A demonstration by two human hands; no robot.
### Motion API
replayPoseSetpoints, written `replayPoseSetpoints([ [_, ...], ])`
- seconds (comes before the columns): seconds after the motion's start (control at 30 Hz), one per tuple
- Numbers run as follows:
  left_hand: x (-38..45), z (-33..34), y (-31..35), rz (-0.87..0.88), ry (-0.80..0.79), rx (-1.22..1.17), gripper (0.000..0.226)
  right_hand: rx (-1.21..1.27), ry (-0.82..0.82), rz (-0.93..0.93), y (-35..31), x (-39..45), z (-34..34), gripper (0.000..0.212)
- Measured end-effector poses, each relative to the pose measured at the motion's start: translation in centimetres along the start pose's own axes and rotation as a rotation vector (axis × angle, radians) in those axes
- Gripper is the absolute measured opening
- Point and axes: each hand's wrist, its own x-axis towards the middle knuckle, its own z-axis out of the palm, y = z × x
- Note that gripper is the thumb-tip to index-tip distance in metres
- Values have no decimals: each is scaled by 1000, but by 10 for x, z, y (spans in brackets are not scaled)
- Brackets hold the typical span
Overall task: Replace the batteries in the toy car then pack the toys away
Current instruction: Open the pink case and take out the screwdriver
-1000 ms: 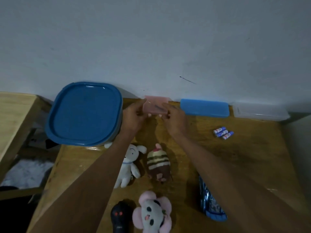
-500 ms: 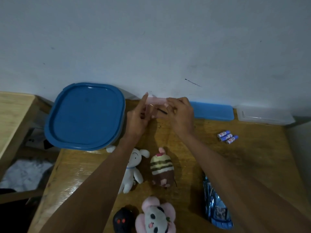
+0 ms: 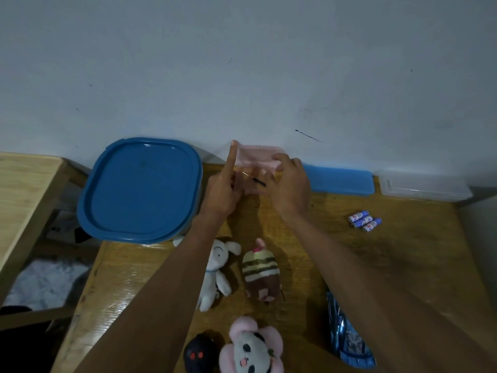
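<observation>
1. Sitting at the table (image 3: 403,265) back edge: big blue-lidded tub (image 3: 139,188), likely where the toys are going later.
2. Lying near the front edge: blue toy car (image 3: 349,335), untouched; plush toys beside it.
3. Opening a small pink case (image 3: 252,170): left hand (image 3: 223,192) is bracing the base, forefinger straight up; right hand (image 3: 289,184) is pinching the lid, tilting it back.
4. Advising: keep the base flat so the thin dark tool (image 3: 255,180) inside isn't rolling out.
5. Waiting at right, well apart: three batteries (image 3: 364,221).
</observation>
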Motion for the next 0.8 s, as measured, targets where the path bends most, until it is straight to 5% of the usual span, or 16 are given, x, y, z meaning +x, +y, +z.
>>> replayPoseSetpoints([
  [0.17,2,1,-1,-56,-21,-40,99,-137,-186,5,8,-3,8,17],
  [0.43,2,1,-3,-47,-2,-52,93,-324,-209,86,-8,9,18,17],
  [0.53,1,2,-1,-36,6,-24,90,-169,-197,31,-2,4,7,18],
  [0.67,2,0,-1,-83,-10,-14,106,142,32,-120,5,-3,-15,14],
  [0.8,-2,1,-1,-54,-2,-17,89,292,131,-25,7,5,-17,17],
])
